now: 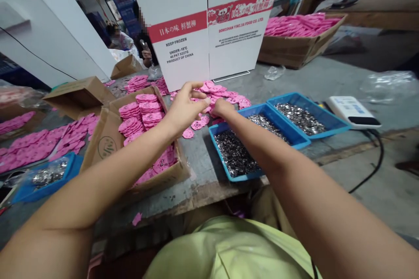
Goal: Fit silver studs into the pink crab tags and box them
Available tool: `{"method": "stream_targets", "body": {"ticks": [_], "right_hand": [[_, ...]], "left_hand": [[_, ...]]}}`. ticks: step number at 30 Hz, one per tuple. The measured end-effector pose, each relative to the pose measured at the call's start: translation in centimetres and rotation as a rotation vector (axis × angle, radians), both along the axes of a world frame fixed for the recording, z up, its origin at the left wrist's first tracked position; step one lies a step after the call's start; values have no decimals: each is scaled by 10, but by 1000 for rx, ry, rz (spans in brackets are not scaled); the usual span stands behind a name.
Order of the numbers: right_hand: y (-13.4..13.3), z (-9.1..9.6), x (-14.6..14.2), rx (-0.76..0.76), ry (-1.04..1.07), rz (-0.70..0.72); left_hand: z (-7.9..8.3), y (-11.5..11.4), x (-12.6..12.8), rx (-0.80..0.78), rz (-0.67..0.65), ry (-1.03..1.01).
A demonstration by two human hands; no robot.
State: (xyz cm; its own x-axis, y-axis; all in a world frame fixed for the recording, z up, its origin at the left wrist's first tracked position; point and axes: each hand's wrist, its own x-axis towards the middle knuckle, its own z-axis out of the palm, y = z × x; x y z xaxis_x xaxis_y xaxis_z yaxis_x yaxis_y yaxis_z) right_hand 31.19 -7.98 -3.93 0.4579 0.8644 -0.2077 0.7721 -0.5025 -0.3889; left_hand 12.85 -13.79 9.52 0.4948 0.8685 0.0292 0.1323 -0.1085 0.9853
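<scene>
My left hand (187,105) hovers over the near edge of a loose pile of flat pink pieces with scalloped edges (240,100). Its fingers are curved and apart, and I see nothing between them. Close beside it, my right hand (222,108) reaches down at the same pile; its fingers are hidden, so what it holds does not show. Left of my hands, an open cardboard box (109,139) contains stacked pink pieces (152,107) with dark printing. Under my right forearm lies a blue tray (235,178) of small shiny and dark metal bits.
A second blue tray (340,128) of silvery bits sits beside a white scale-like device (353,111). An upright printed white carton (186,69) stands behind the pile. More pink pieces fill a box (294,50) at back right and cover the table's left (32,146). Another person (145,45) is behind.
</scene>
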Motion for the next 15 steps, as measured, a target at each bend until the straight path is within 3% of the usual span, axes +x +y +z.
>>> {"method": "stream_targets", "body": {"ticks": [5, 9, 12, 15], "right_hand": [[-9, 16, 24, 98, 156, -98], [-32, 30, 30, 239, 265, -134], [-60, 35, 10, 492, 595, -133], [-86, 35, -22, 732, 983, -71]], "left_hand": [[-23, 15, 17, -309, 112, -49], [-39, 19, 17, -416, 150, -63], [-47, 13, 13, -486, 123, -21], [-48, 6, 11, -572, -4, -73]]}}
